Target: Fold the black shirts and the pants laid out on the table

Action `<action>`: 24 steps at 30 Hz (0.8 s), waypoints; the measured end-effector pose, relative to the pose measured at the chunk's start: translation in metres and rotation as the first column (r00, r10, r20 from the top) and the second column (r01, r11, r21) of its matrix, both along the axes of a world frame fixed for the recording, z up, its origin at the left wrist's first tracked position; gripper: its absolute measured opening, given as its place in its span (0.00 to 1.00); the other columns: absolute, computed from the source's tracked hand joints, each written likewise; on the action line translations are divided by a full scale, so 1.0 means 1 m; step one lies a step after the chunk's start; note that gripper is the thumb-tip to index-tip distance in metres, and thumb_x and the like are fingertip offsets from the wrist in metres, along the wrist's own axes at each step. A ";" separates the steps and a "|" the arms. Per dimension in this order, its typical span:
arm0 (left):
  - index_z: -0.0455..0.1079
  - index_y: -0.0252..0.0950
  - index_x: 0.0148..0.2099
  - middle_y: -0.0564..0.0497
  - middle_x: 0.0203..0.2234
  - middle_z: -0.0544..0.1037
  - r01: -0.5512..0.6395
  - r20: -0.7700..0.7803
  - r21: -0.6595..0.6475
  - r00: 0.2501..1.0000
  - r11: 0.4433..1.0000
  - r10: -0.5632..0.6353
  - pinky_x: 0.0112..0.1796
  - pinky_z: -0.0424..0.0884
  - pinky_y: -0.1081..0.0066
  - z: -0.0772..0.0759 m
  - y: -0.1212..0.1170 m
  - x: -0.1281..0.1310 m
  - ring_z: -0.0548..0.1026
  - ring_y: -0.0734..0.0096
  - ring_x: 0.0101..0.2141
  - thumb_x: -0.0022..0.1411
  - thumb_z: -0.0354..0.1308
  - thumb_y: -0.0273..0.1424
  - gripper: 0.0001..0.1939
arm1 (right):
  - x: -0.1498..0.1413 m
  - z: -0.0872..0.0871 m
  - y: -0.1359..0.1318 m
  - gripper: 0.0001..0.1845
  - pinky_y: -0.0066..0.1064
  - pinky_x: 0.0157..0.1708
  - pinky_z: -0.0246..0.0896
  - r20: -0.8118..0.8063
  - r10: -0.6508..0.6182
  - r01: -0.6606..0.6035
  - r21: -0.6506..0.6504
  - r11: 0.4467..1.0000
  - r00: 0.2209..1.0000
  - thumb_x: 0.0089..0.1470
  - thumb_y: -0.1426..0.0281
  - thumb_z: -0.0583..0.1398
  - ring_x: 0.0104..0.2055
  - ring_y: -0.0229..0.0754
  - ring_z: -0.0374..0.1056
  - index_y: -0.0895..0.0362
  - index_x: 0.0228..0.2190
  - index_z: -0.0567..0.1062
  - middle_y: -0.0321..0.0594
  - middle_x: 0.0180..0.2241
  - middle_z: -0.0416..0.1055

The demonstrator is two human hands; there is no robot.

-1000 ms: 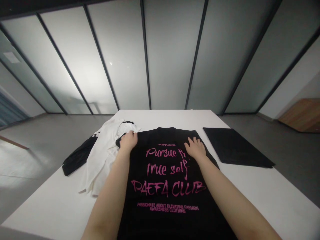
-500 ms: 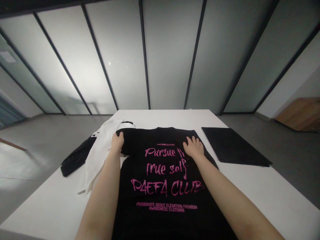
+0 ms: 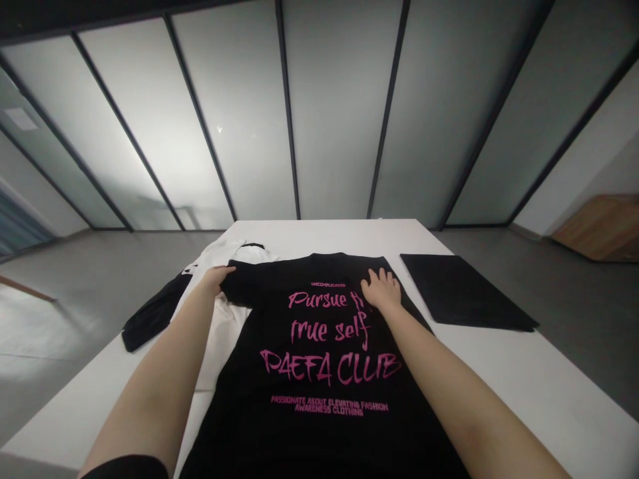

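Observation:
A black T-shirt (image 3: 319, 352) with pink lettering lies spread on the white table, its collar at the far side. My left hand (image 3: 219, 275) pinches the end of the shirt's left sleeve and holds it out to the side. On the upper right of the shirt, near the shoulder, rests my right hand (image 3: 382, 289), flat with its fingers spread. The shirt's right sleeve cannot be made out. Beside and partly under the left sleeve are white garments (image 3: 227, 339).
A folded black cloth or flat black board (image 3: 464, 293) lies on the right of the white table (image 3: 329, 233). Dark clothing (image 3: 157, 316) is heaped at the left edge. Frosted glass panels (image 3: 334, 113) stand beyond the table, and a wooden piece (image 3: 602, 229) is far right.
My left hand has moved left, drawing the sleeve outward, and the shirt's left side has spread wider. My right hand stays flat on the shirt, shifted slightly left.

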State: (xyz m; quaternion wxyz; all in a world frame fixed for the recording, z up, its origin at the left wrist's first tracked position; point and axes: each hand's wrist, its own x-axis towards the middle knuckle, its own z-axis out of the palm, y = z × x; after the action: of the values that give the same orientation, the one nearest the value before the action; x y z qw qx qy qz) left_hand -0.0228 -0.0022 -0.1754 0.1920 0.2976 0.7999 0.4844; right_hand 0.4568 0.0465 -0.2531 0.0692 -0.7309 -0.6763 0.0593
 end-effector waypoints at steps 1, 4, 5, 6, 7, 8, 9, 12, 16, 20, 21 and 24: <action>0.74 0.32 0.52 0.45 0.33 0.83 0.024 0.027 -0.006 0.999 1.000 -0.024 0.37 0.81 0.61 0.004 0.002 0.005 0.84 0.56 0.36 0.56 0.74 0.34 0.24 | 0.000 0.000 0.000 0.38 0.51 0.73 0.38 -0.002 0.000 0.000 0.002 1.000 1.000 0.70 0.54 0.45 0.77 0.62 0.44 0.57 0.74 0.57 0.53 0.76 0.47; 0.71 0.34 0.60 0.44 0.37 0.84 0.162 0.102 0.009 0.982 0.987 -0.162 0.38 0.81 0.62 0.017 0.008 0.029 0.84 0.58 0.37 0.57 0.74 0.36 0.32 | 0.000 -0.001 0.000 0.39 0.52 0.73 0.37 -0.007 -0.005 0.005 0.007 1.000 1.000 0.69 0.54 0.46 0.77 0.61 0.44 0.57 0.74 0.57 0.53 0.76 0.47; 0.71 0.35 0.61 0.43 0.39 0.84 0.266 0.141 0.024 0.953 0.964 -0.267 0.38 0.81 0.63 0.021 0.009 0.041 0.84 0.59 0.37 0.57 0.75 0.39 0.33 | 0.000 -0.001 0.000 0.39 0.52 0.73 0.37 -0.007 -0.007 0.007 0.008 1.000 1.000 0.69 0.54 0.46 0.77 0.61 0.44 0.57 0.74 0.57 0.52 0.76 0.48; 0.71 0.36 0.62 0.41 0.41 0.84 0.422 0.201 0.044 0.884 0.905 -0.422 0.39 0.81 0.62 0.024 0.009 0.052 0.84 0.58 0.38 0.58 0.74 0.41 0.34 | 0.000 -0.002 0.001 0.39 0.52 0.73 0.37 -0.008 -0.007 0.008 0.010 1.000 1.000 0.69 0.54 0.46 0.77 0.61 0.44 0.57 0.74 0.57 0.52 0.76 0.48; 0.71 0.37 0.62 0.39 0.44 0.84 0.564 0.253 0.069 0.788 0.823 -0.561 0.39 0.82 0.61 0.028 0.008 0.064 0.84 0.58 0.38 0.59 0.73 0.45 0.33 | 0.000 -0.003 0.001 0.38 0.52 0.73 0.37 -0.008 -0.006 0.006 0.013 1.000 1.000 0.69 0.54 0.46 0.77 0.61 0.44 0.57 0.74 0.57 0.52 0.76 0.48; 0.72 0.37 0.61 0.37 0.47 0.83 0.659 0.284 0.087 0.702 0.747 -0.653 0.40 0.82 0.60 0.031 0.008 0.076 0.84 0.56 0.39 0.61 0.71 0.48 0.32 | 0.000 -0.003 0.001 0.38 0.52 0.73 0.37 -0.007 -0.003 0.003 0.018 1.000 1.000 0.69 0.54 0.46 0.77 0.61 0.44 0.57 0.74 0.57 0.52 0.76 0.48; 0.72 0.37 0.60 0.36 0.49 0.83 0.707 0.275 0.091 0.659 0.701 -0.700 0.40 0.81 0.60 0.033 0.008 0.087 0.84 0.56 0.40 0.63 0.68 0.50 0.31 | 0.001 -0.004 0.001 0.38 0.52 0.73 0.37 -0.006 0.000 0.000 0.023 1.000 1.000 0.69 0.54 0.46 0.77 0.61 0.45 0.57 0.74 0.57 0.52 0.76 0.48; 0.73 0.36 0.56 0.38 0.52 0.82 0.688 0.003 -0.038 0.725 0.725 -0.688 0.45 0.79 0.61 0.031 0.010 0.116 0.83 0.55 0.45 0.70 0.59 0.47 0.22 | 0.001 -0.004 0.001 0.38 0.51 0.73 0.38 -0.005 0.002 -0.002 0.031 1.000 1.000 0.70 0.54 0.45 0.77 0.61 0.45 0.56 0.74 0.58 0.53 0.76 0.49; 0.71 0.34 0.58 0.36 0.52 0.81 0.454 -0.501 -0.370 0.638 0.811 -0.585 0.56 0.71 0.57 0.001 0.014 0.144 0.78 0.48 0.55 0.74 0.51 0.41 0.20 | 0.001 -0.002 -0.001 0.38 0.51 0.72 0.38 -0.004 -0.004 0.004 0.020 1.000 1.000 0.70 0.54 0.46 0.77 0.61 0.45 0.57 0.74 0.58 0.53 0.76 0.49; 0.66 0.31 0.64 0.29 0.56 0.77 0.242 -0.641 -0.501 0.542 0.831 -0.544 0.56 0.69 0.54 -0.034 0.011 0.153 0.75 0.41 0.59 0.72 0.53 0.45 0.27 | 0.000 0.001 -0.003 0.38 0.51 0.72 0.39 -0.006 -0.003 0.003 0.022 1.000 1.000 0.70 0.54 0.46 0.77 0.60 0.45 0.56 0.74 0.57 0.51 0.76 0.49; 0.66 0.31 0.63 0.29 0.57 0.76 0.219 -0.648 -0.505 0.542 0.835 -0.535 0.56 0.69 0.55 -0.040 0.011 0.152 0.75 0.42 0.59 0.72 0.54 0.45 0.27 | 0.000 0.002 -0.003 0.38 0.51 0.72 0.39 -0.008 -0.004 0.004 0.023 1.000 1.000 0.70 0.54 0.46 0.77 0.60 0.45 0.56 0.74 0.58 0.51 0.76 0.49; 0.70 0.33 0.59 0.31 0.56 0.77 0.201 -0.628 -0.514 0.574 0.834 -0.525 0.53 0.71 0.59 -0.048 0.015 0.141 0.76 0.45 0.57 0.73 0.53 0.43 0.22 | -0.001 0.004 -0.004 0.37 0.50 0.72 0.40 -0.012 -0.009 0.009 0.022 1.000 1.000 0.70 0.55 0.46 0.77 0.61 0.45 0.56 0.73 0.58 0.51 0.76 0.49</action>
State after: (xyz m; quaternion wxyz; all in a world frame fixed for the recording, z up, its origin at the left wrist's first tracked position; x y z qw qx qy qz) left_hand 0.1184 0.0126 -0.2235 -0.0025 0.5866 0.8039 0.0985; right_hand 0.4563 0.0423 -0.2493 0.0814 -0.7329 -0.6732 0.0559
